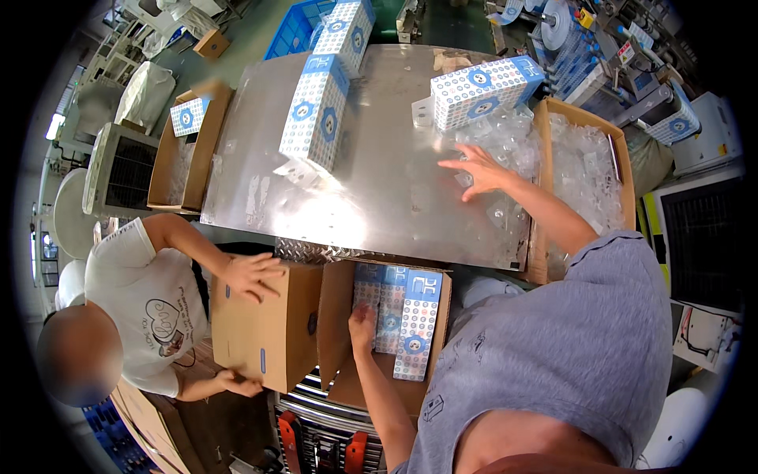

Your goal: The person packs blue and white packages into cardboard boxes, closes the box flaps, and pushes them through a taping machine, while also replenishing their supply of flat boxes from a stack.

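Observation:
My left hand is inside the open carton, its fingers curled beside patterned blue-and-white boxes that stand in a row there. What the fingers hold, if anything, is hidden. My right hand is stretched over the metal table, fingers spread and nothing in them. Close by it lie clear plastic pieces, spread along the table's right side. Just beyond that hand, a blue-and-white box lies on its side with an end flap out.
Two more patterned boxes lie end to end on the table. A carton of clear plastic pieces stands at the right. To the left, a co-worker has both hands on a brown carton. Metal rollers run below.

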Demonstrator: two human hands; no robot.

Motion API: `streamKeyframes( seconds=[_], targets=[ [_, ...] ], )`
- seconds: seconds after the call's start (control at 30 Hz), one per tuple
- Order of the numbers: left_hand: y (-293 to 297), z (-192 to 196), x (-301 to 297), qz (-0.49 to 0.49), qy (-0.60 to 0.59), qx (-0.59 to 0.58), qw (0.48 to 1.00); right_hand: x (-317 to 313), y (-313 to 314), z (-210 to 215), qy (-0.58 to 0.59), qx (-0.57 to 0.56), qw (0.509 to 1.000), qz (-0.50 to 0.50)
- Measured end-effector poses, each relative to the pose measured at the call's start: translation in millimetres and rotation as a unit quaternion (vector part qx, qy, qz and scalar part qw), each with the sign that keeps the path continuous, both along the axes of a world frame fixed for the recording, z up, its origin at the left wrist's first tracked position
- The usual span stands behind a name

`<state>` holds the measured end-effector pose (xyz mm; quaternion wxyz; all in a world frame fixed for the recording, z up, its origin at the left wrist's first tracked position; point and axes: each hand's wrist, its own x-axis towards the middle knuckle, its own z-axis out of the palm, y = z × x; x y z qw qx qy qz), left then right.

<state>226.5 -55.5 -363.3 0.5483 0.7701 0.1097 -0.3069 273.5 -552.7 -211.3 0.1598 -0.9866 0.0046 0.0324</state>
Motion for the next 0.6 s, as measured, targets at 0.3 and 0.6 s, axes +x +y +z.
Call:
streamKeyframes(
  seconds=[0.3, 0.6],
  targets=[
    [-57, 103, 18, 0.02, -0.01, -0.087, 0.996, 27, -53, -77, -0.135, 0.075, 0.986, 0.066],
    [-82, 157, 13, 0.059, -0.18, 0.017, 0.982, 28, 102, 47, 0.038, 0.733, 0.676, 0.064]
  ],
)
